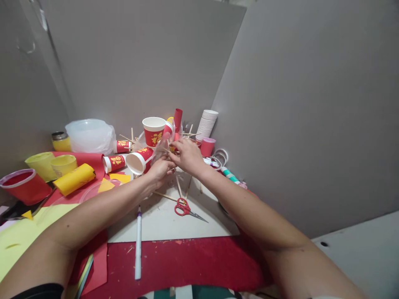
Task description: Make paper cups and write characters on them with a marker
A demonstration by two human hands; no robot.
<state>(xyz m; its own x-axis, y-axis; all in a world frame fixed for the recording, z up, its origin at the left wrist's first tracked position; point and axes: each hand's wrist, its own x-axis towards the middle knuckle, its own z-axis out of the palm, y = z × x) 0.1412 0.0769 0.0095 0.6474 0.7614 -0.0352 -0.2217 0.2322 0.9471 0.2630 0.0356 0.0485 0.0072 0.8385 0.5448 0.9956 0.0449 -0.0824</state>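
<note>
Close together at the middle of the worktop, both hands work at a crumpled-looking clear plastic piece (pixel 160 148) with thin wooden sticks (pixel 167 150) at it. My left hand (pixel 162 169) is closed around its lower side, fingers curled and partly hidden. From the right, my right hand (pixel 188 155) reaches over, thumb and fingers pinching by a stick; the exact grip is hard to see. Just behind stand a large red-and-white paper cup (pixel 153 135) and another paper cup (pixel 139 161) on its side. Red-handled scissors (pixel 187 209) lie in front, beside loose wooden sticks (pixel 178 187).
A white-and-purple marker (pixel 138 245) lies across the white board (pixel 156 228) edge. Leftward are yellow and red cups (pixel 29 187), coloured paper (pixel 18 243) and a plastic-wrapped bowl (pixel 90 135). Stacked white cups (pixel 207 124) and tape rolls (pixel 222 156) stand right, near grey partitions (pixel 296 104).
</note>
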